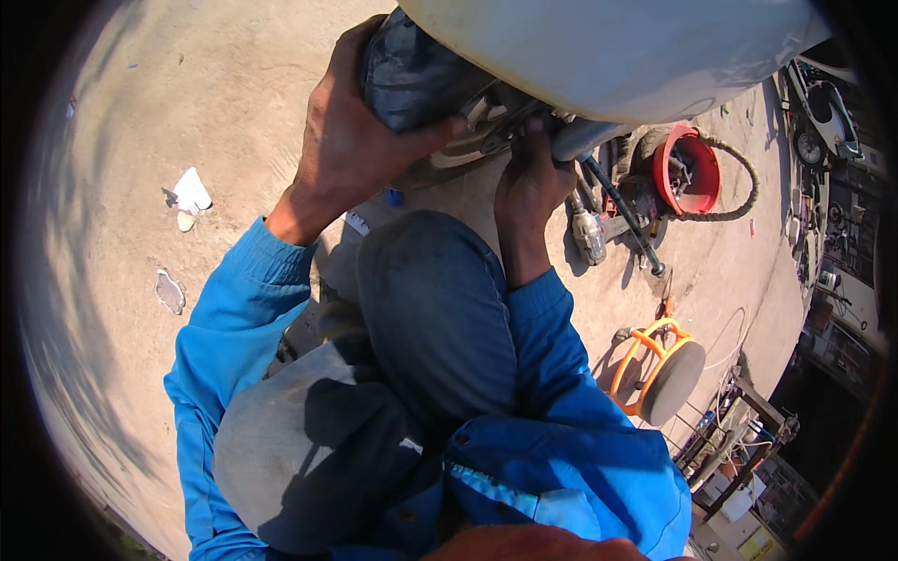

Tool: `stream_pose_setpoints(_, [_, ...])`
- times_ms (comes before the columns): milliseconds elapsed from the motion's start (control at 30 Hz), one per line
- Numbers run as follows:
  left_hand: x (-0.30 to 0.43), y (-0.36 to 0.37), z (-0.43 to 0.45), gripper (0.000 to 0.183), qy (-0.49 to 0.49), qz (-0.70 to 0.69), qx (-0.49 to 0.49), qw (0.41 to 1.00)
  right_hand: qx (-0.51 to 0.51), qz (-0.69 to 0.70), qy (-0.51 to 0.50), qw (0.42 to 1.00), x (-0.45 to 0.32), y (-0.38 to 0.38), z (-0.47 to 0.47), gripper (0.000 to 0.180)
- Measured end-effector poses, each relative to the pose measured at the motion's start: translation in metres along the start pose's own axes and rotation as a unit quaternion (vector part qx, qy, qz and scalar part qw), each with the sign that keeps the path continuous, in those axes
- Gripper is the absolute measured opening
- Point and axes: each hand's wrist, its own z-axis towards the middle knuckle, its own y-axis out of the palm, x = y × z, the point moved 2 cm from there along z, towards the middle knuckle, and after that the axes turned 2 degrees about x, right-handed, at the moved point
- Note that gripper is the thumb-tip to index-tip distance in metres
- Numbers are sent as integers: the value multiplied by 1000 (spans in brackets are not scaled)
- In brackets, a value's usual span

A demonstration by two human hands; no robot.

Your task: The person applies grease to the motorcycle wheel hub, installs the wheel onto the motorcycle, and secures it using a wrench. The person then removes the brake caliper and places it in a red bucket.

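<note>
My left hand (344,147) is spread around a black tyre (403,73), its thumb reaching across to the metal wheel rim (457,153). The wheel sits partly under a pale, glossy vehicle body panel (617,52), which hides its upper side. On the other side of the wheel, my right hand (532,184) is curled with the thumb raised against dark parts near the hub. What its fingers touch is hidden in shadow. Close beside that hand a grey metal tube (588,136) runs out from under the panel.
On the concrete at right lie an impact wrench (588,228) and a long dark bar (621,203). A red bucket (663,172) with a rope handle holds metal pieces. Nearer stands an orange-framed stool (673,384). White scraps (191,193) lie at left; a scooter (821,116) stands far right.
</note>
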Motion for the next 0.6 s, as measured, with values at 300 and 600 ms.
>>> stream_pose_setpoints(300, [33,8,-9,92,-23,15,69,997,-32,-16,12,999,-10,6,-2,26])
stream_pose_setpoints(600, [41,6,1,72,-44,30,28,998,-21,31,15,999,-11,12,0,31])
